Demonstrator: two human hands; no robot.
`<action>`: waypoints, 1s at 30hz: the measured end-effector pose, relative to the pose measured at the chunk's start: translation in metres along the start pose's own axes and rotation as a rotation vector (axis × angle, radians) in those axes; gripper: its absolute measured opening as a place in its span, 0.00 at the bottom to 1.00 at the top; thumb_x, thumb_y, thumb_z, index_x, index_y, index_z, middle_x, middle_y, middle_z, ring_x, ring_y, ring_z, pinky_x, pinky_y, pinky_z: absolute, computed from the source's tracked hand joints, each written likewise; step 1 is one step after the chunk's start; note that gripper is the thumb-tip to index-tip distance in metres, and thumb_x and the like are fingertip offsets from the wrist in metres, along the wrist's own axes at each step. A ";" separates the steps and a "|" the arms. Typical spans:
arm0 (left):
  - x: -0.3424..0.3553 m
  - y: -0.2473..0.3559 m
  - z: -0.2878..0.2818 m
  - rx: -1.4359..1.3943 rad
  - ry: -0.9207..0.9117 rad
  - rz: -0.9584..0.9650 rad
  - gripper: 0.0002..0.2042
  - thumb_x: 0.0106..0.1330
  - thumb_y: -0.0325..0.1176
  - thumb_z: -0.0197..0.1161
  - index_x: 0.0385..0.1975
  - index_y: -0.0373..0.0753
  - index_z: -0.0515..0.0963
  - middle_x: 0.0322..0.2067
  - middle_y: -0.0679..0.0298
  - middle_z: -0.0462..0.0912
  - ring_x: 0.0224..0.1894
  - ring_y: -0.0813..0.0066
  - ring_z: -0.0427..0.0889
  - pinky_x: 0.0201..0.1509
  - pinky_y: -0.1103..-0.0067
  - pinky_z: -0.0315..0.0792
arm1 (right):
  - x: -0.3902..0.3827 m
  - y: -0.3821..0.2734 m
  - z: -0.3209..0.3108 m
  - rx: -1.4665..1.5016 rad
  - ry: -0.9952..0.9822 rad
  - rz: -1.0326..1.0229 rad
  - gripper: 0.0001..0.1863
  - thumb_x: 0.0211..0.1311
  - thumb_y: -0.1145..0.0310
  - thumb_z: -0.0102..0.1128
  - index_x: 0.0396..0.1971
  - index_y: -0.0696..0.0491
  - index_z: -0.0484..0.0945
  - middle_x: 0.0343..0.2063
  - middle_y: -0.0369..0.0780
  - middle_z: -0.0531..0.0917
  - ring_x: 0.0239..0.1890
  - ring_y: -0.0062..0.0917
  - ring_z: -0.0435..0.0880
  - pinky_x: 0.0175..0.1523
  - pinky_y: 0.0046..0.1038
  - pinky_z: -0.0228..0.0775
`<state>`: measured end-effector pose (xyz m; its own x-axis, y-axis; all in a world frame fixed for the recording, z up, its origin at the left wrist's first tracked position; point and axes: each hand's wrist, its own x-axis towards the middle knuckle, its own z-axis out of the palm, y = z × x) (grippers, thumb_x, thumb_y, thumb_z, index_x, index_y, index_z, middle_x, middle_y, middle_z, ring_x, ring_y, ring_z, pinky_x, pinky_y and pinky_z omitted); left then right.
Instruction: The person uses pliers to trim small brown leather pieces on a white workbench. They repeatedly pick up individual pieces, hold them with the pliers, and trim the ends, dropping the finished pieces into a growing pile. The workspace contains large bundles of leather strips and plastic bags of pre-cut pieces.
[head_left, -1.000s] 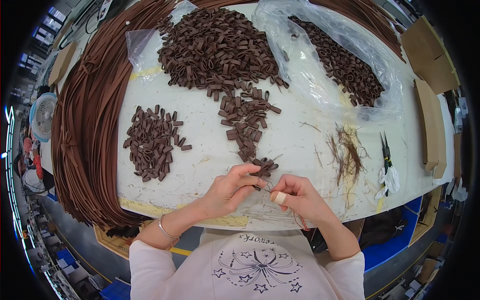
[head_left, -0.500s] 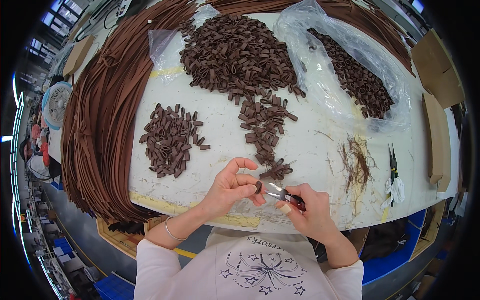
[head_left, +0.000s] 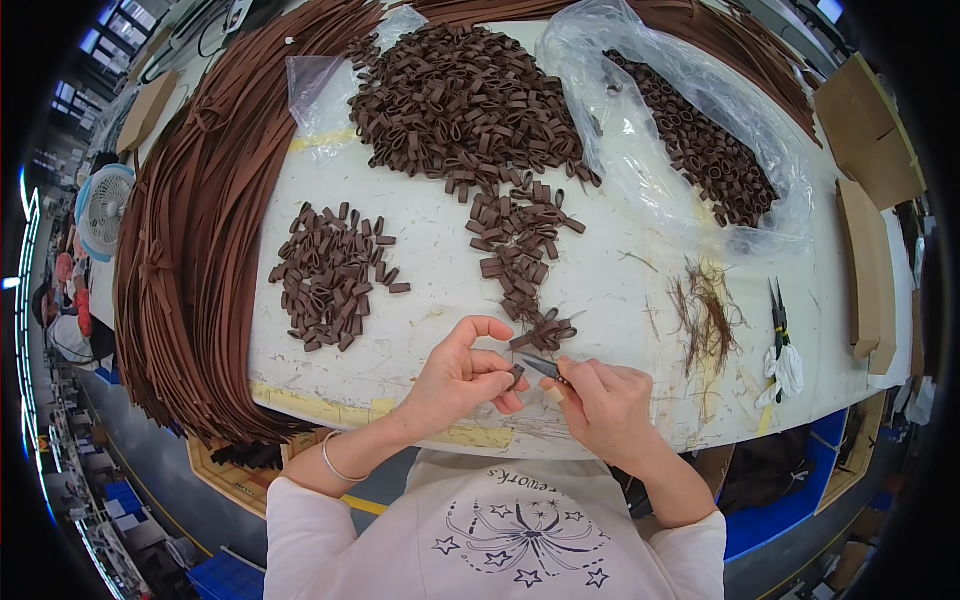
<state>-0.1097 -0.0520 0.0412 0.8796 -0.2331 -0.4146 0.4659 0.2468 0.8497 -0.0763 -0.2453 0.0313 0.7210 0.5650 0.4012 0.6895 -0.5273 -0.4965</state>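
At the table's (head_left: pixel 420 330) near edge, the left hand (head_left: pixel 462 378) pinches a small brown loop (head_left: pixel 516 374); the right hand (head_left: pixel 600 400) grips what look like snips (head_left: pixel 543 367), tips at it. The loop seems light, soft and bendy, best held by its sides. Open room lies between the loop piles (head_left: pixel 330 275).

Three heaps of brown loops (head_left: pixel 470 95), one clear bag (head_left: pixel 690 130), two hands (head_left: pixel 460 378), one fan (head_left: pixel 103 205).
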 end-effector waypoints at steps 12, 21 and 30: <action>-0.001 -0.007 -0.046 -0.705 -0.115 0.014 0.16 0.59 0.25 0.52 0.46 0.37 0.60 0.28 0.52 0.77 0.22 0.70 0.79 0.24 0.79 0.75 | -0.002 0.007 -0.014 0.130 -0.061 0.269 0.12 0.50 0.67 0.62 0.28 0.57 0.70 0.11 0.36 0.73 0.11 0.21 0.71 0.16 0.20 0.59; -0.014 0.036 -0.097 1.446 0.682 0.573 0.10 0.48 0.22 0.59 0.32 0.36 0.73 0.37 0.56 0.76 0.42 0.62 0.74 0.43 0.70 0.68 | -0.002 0.013 -0.025 -0.021 -0.176 0.359 0.13 0.50 0.63 0.60 0.27 0.56 0.71 0.12 0.39 0.74 0.13 0.27 0.73 0.20 0.25 0.62; 0.030 0.008 -0.025 1.224 0.107 0.661 0.07 0.46 0.22 0.60 0.27 0.36 0.74 0.24 0.64 0.74 0.31 0.66 0.70 0.36 0.75 0.65 | 0.004 0.006 -0.010 -0.068 -0.305 0.250 0.13 0.51 0.61 0.58 0.26 0.55 0.69 0.16 0.38 0.75 0.16 0.30 0.75 0.19 0.29 0.63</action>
<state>-0.0774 -0.0336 0.0272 0.9302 -0.3112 0.1947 -0.3630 -0.7005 0.6145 -0.0688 -0.2523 0.0377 0.8207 0.5710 0.0222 0.5057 -0.7076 -0.4936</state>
